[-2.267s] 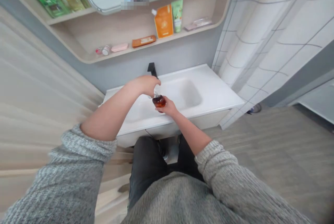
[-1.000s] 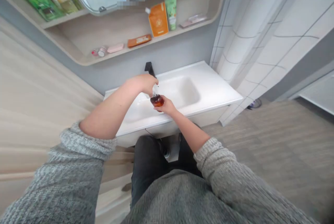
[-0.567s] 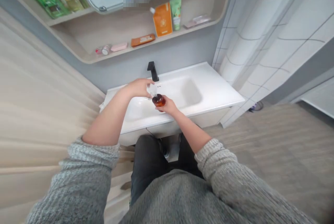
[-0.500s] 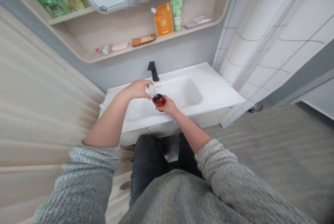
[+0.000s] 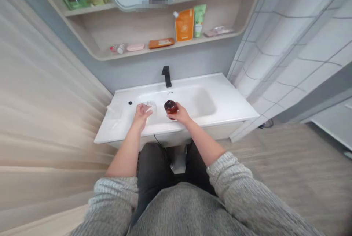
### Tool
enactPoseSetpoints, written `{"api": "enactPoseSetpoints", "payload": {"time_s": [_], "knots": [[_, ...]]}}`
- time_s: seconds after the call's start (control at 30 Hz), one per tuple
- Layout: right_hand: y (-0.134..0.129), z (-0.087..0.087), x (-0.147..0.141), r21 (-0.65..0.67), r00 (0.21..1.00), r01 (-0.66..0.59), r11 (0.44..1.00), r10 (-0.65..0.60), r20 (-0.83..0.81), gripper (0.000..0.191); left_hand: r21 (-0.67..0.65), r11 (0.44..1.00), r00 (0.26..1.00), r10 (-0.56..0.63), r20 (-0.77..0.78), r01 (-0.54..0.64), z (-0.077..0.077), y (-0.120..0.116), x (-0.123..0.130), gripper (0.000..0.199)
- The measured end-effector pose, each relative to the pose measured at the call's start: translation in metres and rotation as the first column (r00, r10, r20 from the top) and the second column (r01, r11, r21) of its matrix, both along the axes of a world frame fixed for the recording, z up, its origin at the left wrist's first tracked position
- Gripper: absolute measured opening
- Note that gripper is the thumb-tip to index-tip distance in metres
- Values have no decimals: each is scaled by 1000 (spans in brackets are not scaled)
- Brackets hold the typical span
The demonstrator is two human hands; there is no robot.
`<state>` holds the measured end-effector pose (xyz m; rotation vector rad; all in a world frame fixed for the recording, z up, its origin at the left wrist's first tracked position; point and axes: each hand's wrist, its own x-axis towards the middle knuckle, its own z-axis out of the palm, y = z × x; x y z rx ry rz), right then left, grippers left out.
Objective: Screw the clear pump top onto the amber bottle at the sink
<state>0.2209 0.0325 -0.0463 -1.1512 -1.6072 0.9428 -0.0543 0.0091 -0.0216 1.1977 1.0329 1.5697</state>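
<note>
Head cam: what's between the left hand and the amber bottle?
The head view shows a small clear object by the left hand, with the white sink basin beneath it.

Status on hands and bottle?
Right hand: gripping amber bottle over white basin. Left hand: open, beside clear plastic piece, contact unclear. Black faucet beyond both hands, not in the way.

Bottle (image 5: 171, 107): amber, smooth, glossy; glass or plastic, cannot tell. Sink (image 5: 228, 100): white ceramic look, glossy. Faucet (image 5: 166, 75): black metal, matt. Shelf (image 5: 90, 27): pale wood-look laminate, matt. Wall tiles (image 5: 288, 67): white, smooth, slight sheen. Sweater (image 5: 233, 188): grey knit cloth, rough. Trousers (image 5: 151, 170): dark cloth, matt.
</note>
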Motion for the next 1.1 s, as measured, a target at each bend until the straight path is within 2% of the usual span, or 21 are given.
{"api": "enactPoseSetpoints", "payload": {"time_s": [0.1,0.2,0.33,0.43,0.53,0.63,0.8,0.87,0.97,1.1], "knots": [[1,-1,1,0,1000,24,1000,-24,17,83,3,989,986,148,-73,-148,-23,-4,-5,71],[-1,1,2,0,999,41,999,-41,14,82,-26,979,965,195,-177,-203,-35,-6,-4,74],[-4,5,0,29,997,70,997,-70,-10,82,-26,985,954,156,-254,-168,-38,-5,0,75],[-6,10,3,25,994,107,994,-107,-12,80,-38,989,962,131,-239,-144,-36,-5,-2,81],[-5,20,17,29,991,131,991,-130,-16,79,-69,990,972,108,-208,-125,-36,-6,-6,89],[-2,35,48,53,990,137,989,-136,-30,77,-90,990,974,84,-210,-105,-36,-6,-8,84],[8,52,127,66,974,216,974,-210,-90,82,-93,991,972,75,-225,-98,-36,-5,-7,80],[11,52,161,50,959,270,962,-264,-100,83,-92,991,973,73,-217,-95,-36,-5,-7,79],[15,48,208,63,913,399,915,-391,-112,89,-92,992,971,62,-232,-85,-35,-7,-6,79],[17,40,253,40,852,520,853,-515,-97,93,-95,992,964,53,-260,-80,-33,-8,-4,80]]}}
